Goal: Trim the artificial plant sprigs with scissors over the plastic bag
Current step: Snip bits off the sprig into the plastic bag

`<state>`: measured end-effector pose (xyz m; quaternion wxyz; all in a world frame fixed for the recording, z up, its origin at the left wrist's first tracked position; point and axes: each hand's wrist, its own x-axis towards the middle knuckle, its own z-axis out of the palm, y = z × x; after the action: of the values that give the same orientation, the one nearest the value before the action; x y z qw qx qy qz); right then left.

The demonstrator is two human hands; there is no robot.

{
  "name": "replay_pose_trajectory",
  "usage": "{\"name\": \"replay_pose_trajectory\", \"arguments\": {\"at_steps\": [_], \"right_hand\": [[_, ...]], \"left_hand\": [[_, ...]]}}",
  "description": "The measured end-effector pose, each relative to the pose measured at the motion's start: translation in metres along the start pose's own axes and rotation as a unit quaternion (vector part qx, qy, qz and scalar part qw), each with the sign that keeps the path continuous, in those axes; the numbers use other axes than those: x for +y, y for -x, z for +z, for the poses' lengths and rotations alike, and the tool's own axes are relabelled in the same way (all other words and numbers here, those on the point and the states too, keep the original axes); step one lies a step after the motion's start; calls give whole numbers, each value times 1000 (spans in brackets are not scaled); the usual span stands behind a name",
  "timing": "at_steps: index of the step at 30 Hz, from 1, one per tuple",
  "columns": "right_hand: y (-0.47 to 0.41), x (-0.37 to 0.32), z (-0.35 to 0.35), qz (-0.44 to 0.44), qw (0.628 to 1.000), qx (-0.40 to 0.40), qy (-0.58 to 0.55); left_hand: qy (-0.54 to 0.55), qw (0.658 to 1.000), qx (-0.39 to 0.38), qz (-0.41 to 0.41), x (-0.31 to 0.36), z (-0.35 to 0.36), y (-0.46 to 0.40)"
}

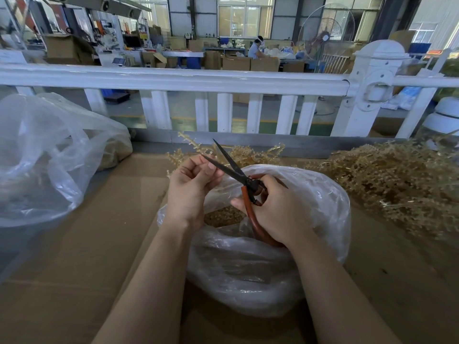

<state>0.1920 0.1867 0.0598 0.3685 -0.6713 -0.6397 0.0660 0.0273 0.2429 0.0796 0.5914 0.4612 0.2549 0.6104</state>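
Note:
My left hand (192,188) pinches the stem of a tan artificial sprig (246,152), whose branches fan out behind my fingers. In my right hand (278,212) are scissors (238,173) with red handles and dark blades. The blades are spread apart and point up-left, beside my left fingertips. Both hands hover over a clear plastic bag (320,194) with its mouth open. Tan trimmed bits (223,216) lie inside the bag.
A big heap of tan sprigs (397,184) lies at the right on the cardboard-covered table (87,244). A second, crumpled clear bag (49,155) sits at the left. A white fence rail (173,79) runs across behind the table. A person works far off.

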Motion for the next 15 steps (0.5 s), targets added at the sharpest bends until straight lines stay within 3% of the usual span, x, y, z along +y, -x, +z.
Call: {"name": "replay_pose_trajectory", "arguments": {"at_steps": [7,15], "right_hand": [[2,-6,-3,-44,998,38,33],[1,-4,0,-30,998,37,35]], "left_hand": [[-17,1000,-3,4,-1,0,0],[-37,999,-20,24,-2,0,0]]}}
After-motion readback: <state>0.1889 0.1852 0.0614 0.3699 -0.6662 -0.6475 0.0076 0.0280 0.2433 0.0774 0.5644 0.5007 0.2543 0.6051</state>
